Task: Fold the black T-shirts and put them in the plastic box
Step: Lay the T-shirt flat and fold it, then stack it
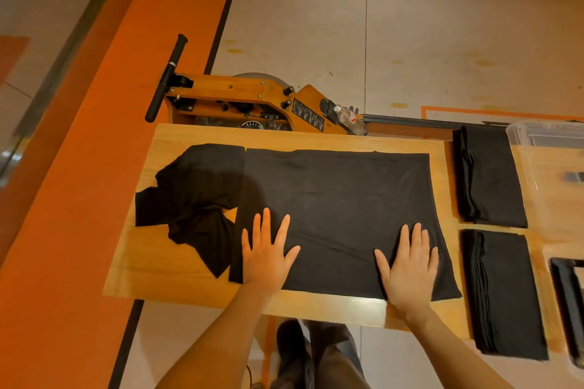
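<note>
Both hands flat on black T-shirt [335, 218], spread on the table [177, 275] at center; left hand [265, 256] palm down near the shirt's 7 o'clock corner, right hand [407, 265] near 5 o'clock, fingers straight and splayed, each grip wide and holding nothing, just pressing. Shirt body looks smoothed into a rectangle, but the sleeve/collar end [192, 202] at 9 o'clock is bunched and twisted. Two folded stacks [493, 177] [505, 294] lie at 3 o'clock, plastic box [546, 136] at 2 o'clock, partly out of frame. Risks: folding over the crumpled end would trap creases and give a lopsided bundle; fabric near the table's near edge could slide off if dragged; a loose fold may not match the stacks or sit flat in the box.
</note>
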### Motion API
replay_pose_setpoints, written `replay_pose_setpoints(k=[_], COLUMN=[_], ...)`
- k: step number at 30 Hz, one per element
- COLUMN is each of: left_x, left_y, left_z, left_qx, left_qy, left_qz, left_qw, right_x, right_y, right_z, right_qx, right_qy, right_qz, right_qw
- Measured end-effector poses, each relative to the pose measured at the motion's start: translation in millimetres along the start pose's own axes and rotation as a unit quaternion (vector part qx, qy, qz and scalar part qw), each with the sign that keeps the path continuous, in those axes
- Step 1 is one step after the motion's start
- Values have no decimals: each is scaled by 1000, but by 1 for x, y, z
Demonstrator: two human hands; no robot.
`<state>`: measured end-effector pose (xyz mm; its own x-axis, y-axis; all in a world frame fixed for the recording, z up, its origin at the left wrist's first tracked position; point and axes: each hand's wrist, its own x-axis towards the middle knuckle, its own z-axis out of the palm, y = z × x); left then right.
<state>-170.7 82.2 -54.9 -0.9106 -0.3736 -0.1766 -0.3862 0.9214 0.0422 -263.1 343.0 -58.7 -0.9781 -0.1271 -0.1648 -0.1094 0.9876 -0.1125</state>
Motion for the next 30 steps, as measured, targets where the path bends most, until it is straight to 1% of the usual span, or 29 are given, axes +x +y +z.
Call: replay_pose_setpoints(k=[2,3,7,9,11,15,17,20,23,25,27,30], left_x=[-5,-9,-36,-51,-62,-72,-72,-71,-71,-71,-70,-69], left_y=[-3,-5,-27,-38,-45,-47,-46,-47,-49,-51,-52,-51], left_z=[-4,-6,-13,-15,-13,-12,-15,-15,-11,-9,-8,-9], left_qx=[-4,-10,-70,-97,-118,-123,-146,-211,-283,-285,-287,-294], left_qy=[10,19,61,51,33,17,-2,-5,1,-9,-13,0], left_qz=[4,-8,-88,-136,-164,-167,-185,-222,-256,-271,-273,-265], left_qw=[1000,1000,992,985,979,978,972,952,924,919,918,918], right_x=[-7,-12,-32,-42,-51,-64,-68,-67,-59,-52,-47,-45], right_y=[1,2,14,23,32,45,47,50,52,54,55,57], right_z=[0,0,-6,-8,-8,-8,-13,-20,-29,-34,-38,-38], right_qx=[9,21,76,82,79,72,88,144,208,247,271,271], right_qy=[5,8,39,40,33,34,33,35,37,41,40,31], right_qz=[2,8,51,70,84,80,87,128,188,227,248,245], right_qw=[1000,1000,995,993,993,994,992,981,959,941,929,930])
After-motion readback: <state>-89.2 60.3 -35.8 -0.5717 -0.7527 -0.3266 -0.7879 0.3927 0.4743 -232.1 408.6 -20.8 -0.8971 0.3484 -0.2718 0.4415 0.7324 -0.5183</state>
